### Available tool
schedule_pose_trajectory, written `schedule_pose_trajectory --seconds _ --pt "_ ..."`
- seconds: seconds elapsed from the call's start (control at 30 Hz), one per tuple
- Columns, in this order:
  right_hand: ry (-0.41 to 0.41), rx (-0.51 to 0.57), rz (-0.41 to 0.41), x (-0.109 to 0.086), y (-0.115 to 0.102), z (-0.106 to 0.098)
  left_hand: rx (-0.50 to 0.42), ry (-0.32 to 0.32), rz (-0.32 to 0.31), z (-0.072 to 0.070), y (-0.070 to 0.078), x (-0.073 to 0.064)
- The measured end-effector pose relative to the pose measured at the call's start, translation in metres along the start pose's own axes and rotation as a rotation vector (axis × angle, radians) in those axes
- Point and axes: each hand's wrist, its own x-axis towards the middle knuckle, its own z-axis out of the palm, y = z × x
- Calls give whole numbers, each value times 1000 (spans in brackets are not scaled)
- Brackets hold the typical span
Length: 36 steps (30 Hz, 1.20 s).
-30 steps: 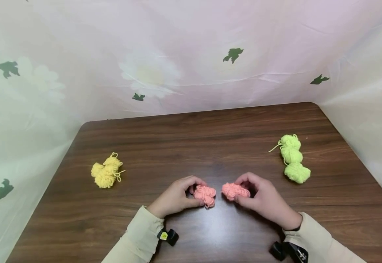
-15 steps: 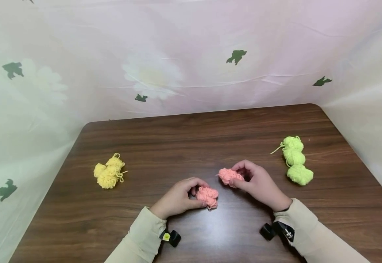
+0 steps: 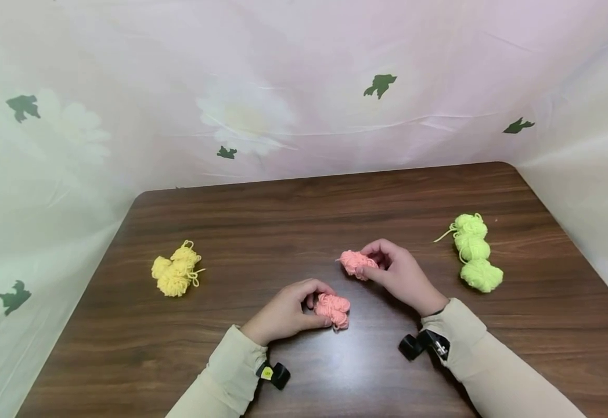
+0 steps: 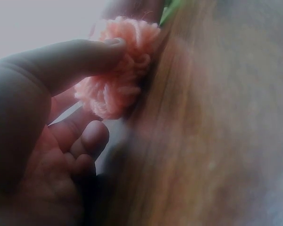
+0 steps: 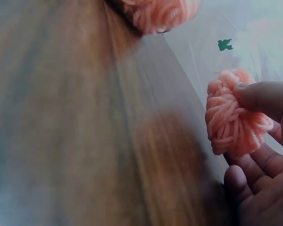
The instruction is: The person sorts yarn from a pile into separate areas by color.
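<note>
Two small bundles of pink yarn are held near the table's middle, one in each hand. My left hand [image 3: 288,312] pinches the nearer pink yarn bundle [image 3: 335,310] between thumb and fingers. Farther back and slightly right, my right hand [image 3: 400,276] grips the other pink yarn bundle [image 3: 355,263], thumb on its near side. In the right wrist view, this second bundle [image 5: 233,115] shows looped strands under the thumb and appears raised over the wood. The left wrist view shows the thumb pressed across the first bundle [image 4: 115,82], its other fingers curled behind and below.
A yellow yarn cluster [image 3: 175,271] lies on the left of the brown wooden table [image 3: 262,232]. On the right lies a row of lime-green yarn balls [image 3: 473,249] with a loose strand. A floral cloth [image 3: 304,104] hangs behind the table.
My right hand has carried its pink yarn bundle away from me and a little left. The left hand stays nearly in place, holding its bundle.
</note>
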Motion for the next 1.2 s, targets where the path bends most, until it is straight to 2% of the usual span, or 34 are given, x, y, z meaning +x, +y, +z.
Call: schedule_pose_trajectory --seconds 0.23,0.63,0.93,1.2 --pt "16 5 9 14 0 6 -6 8 32 -2 -1 0" --pt "46 -18 32 32 -2 20 0 -1 -3 0 -1 2" --pt "66 -110 107 34 -2 24 -10 -11 -1 1 -2 3" --pt "60 -126 115 33 -5 29 -32 2 -7 -3 -5 1"
